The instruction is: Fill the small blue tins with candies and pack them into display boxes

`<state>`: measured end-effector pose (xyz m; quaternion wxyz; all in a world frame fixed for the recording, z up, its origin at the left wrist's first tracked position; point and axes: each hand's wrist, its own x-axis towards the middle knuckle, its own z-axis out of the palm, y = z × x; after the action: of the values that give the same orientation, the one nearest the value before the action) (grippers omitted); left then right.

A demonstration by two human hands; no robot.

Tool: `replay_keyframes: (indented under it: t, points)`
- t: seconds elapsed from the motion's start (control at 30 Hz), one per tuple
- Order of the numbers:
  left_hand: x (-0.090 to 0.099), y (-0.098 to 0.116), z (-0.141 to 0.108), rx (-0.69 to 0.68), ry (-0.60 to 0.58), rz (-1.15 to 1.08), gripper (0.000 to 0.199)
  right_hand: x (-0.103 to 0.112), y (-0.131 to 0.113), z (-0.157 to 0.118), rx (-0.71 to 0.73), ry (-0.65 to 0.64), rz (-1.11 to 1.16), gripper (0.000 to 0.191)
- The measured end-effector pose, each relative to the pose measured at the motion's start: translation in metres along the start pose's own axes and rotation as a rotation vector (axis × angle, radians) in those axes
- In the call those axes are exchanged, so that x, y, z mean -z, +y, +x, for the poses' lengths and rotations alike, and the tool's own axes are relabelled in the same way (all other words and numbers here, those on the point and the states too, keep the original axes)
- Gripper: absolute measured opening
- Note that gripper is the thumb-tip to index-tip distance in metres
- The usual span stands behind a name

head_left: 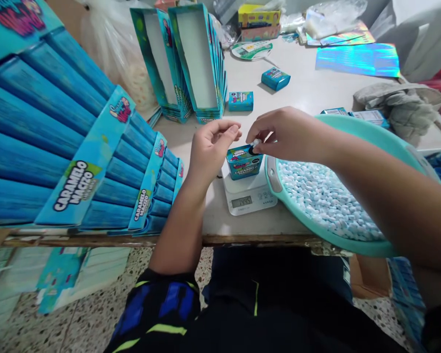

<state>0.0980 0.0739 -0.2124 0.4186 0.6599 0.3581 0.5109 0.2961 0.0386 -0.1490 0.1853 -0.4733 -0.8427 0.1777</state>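
Note:
A small blue candy box (245, 169) printed "Caramelo Macizo" stands upright on a white digital kitchen scale (252, 202), whose display is lit with digits. At the box's upper right corner, my right hand (279, 132) pinches a white candy (256, 142) between thumb and fingers, beside a dark opening in the top. My left hand (215, 144) hovers just left of and above the box, its thumb pressed close to its curled fingers. Whether anything is between those fingertips is hidden. Under my right forearm sits a turquoise tub (297, 208) full of wrapped white and pale blue candies (323, 196).
Large blue display cartons (77, 147) packed with boxes fill the left side. Two upright cartons (198, 63) stand behind my left hand. Small blue boxes (241, 101) lie on the table beyond. A grey cloth (407, 110) and holographic sheets (358, 60) lie back right.

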Motion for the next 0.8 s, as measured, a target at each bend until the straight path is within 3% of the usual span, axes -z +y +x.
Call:
replay_keyframes:
  t: [0.27, 0.43, 0.5, 0.6, 0.7, 0.8]
  points:
    - [0.0, -0.001, 0.002, 0.067, -0.006, -0.009, 0.013, -0.001, 0.0, 0.002, 0.016, -0.024, 0.009, 0.023]
    - [-0.001, -0.005, -0.007, 0.111, -0.017, -0.019, 0.012, -0.007, 0.006, -0.003, 0.109, -0.012, 0.032, 0.022]
    - [0.002, -0.007, -0.012, 0.127, -0.122, -0.019, 0.016, -0.014, 0.016, -0.008, 0.151, -0.013, 0.049, 0.021]
    - [0.009, -0.01, -0.013, 0.154, -0.342, -0.051, 0.025, -0.024, 0.036, -0.01, 0.184, 0.12, 0.018, 0.014]
    - [0.016, -0.01, -0.013, 0.138, -0.413, -0.091, 0.029, -0.029, 0.042, -0.011, 0.211, 0.157, -0.001, 0.012]
    - [0.019, -0.012, -0.011, 0.14, -0.485, -0.071, 0.031, -0.027, 0.031, -0.012, 0.233, 0.147, 0.023, 0.012]
